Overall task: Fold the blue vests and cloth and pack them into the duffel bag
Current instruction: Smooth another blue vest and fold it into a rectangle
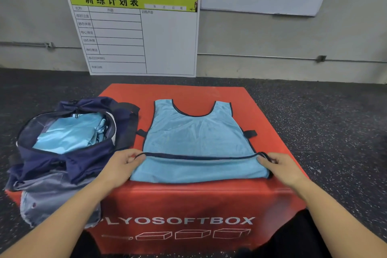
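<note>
Both forearms reached in over the near edge of the red box (209, 94), and the left hand (121, 163) and right hand (280, 165) each pinched a corner of the vest's (196, 132) dark-trimmed hem, which was turned up over the lower part of the cloth. That vest lay flat on top of the box, neckline away from the person. It looked like thin mesh, light and limp, likely to sag and slide unless held at 2 corners and along the trim. To its left, the duffel bag (88, 163) sat open on the box with folded light blue fabric (71, 134) inside; how many pieces could not be told. Counted: 1 vest out, 1 bag, 2 hands.
</note>
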The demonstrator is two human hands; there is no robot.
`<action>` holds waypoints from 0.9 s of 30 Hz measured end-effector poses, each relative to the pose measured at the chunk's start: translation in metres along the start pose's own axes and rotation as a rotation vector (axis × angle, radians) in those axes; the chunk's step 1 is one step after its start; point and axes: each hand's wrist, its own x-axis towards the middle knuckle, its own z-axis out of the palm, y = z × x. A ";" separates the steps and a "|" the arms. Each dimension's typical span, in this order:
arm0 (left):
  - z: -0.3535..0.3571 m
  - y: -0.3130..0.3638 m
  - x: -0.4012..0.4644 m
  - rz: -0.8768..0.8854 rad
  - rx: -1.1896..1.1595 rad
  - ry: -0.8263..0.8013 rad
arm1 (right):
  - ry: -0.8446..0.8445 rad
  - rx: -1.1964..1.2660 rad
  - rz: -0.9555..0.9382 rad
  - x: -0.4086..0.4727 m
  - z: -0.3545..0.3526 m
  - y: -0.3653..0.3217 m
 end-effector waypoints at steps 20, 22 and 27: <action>-0.002 -0.014 0.013 -0.008 0.108 -0.258 | -0.167 -0.018 0.044 0.012 0.001 -0.002; -0.006 -0.017 0.007 0.009 0.166 -0.309 | -0.258 -0.050 0.010 0.003 -0.001 -0.005; -0.008 -0.018 0.007 0.003 0.202 -0.256 | -0.230 -0.246 -0.092 0.001 -0.001 -0.004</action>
